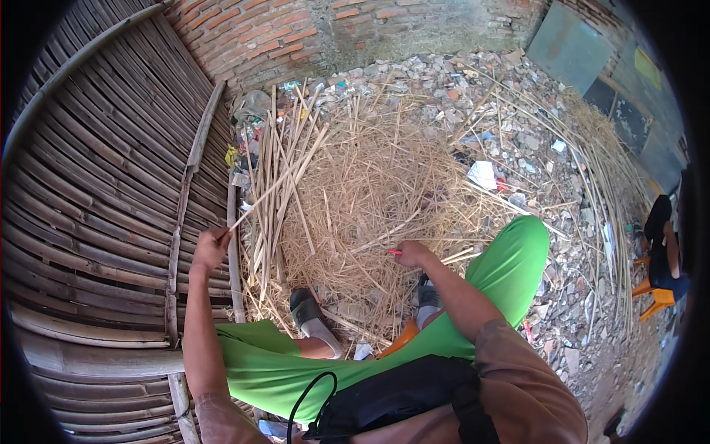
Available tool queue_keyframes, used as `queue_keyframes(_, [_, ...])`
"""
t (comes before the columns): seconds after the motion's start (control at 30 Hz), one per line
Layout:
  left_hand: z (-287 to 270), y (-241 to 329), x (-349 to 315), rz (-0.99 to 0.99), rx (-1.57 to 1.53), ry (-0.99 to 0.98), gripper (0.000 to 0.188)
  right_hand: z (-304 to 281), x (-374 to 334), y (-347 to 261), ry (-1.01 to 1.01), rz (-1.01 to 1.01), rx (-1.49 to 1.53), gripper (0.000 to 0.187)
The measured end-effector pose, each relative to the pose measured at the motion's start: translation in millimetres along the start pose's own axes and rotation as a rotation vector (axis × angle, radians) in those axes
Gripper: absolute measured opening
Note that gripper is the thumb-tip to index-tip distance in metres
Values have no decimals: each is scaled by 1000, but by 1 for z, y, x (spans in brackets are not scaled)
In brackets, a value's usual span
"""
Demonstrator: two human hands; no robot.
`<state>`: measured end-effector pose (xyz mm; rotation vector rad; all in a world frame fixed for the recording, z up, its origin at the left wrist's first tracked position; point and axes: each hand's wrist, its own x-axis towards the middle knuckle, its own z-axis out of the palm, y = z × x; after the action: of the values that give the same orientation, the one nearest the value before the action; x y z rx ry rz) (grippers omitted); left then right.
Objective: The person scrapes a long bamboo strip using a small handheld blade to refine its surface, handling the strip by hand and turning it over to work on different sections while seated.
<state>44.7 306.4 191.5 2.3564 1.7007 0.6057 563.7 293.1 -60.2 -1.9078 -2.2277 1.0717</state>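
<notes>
My left hand (212,250) is closed around the near end of a thin bamboo strip (260,201). The strip slants up and away to the right, across a bundle of pale bamboo strips (279,159) that leans beside the wall of slats. My right hand (414,254) is closed on a small tool with a red handle (395,252); its working end cannot be made out. Beneath and beyond both hands spreads a wide heap of straw-coloured bamboo shavings (370,177). The two hands are well apart, and the right one is above the heap's near side.
A bamboo slat wall (111,200) rises close on the left, and a brick wall (259,33) stands at the back. Rubble (532,140) covers the ground to the right, with long bamboo poles (592,192). Another person (665,244) sits near an orange stool (654,298) at far right.
</notes>
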Motion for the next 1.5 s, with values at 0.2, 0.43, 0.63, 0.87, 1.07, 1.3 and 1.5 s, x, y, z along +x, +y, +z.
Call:
queue_keyframes(0.2, [-11, -4, -10, -216, 37, 74, 15, -2, 6, 5, 196, 25, 107, 33])
queue_keyframes(0.43, [62, -26, -16, -391, 81, 99, 27, -28, 24, 41, 721, 603, 646, 31])
queue_keyframes(0.63, [87, -18, -27, -357, 121, 83, 32, 1, 16, 31, 651, 270, 538, 33])
queue_keyframes(0.87, [83, 0, -9, -388, 110, 202, 31, -6, 18, 12, 602, 322, 588, 33])
queue_keyframes(1.07, [64, -8, -8, -273, 168, 211, 25, -6, 7, 30, 298, 254, 203, 35])
queue_keyframes(1.3, [31, 5, 1, -230, 47, 111, 16, 0, 2, 22, 237, 186, 208, 38])
queue_keyframes(1.5, [22, 36, 9, -33, 349, -19, 17, -1, -2, 18, 122, 98, 125, 36])
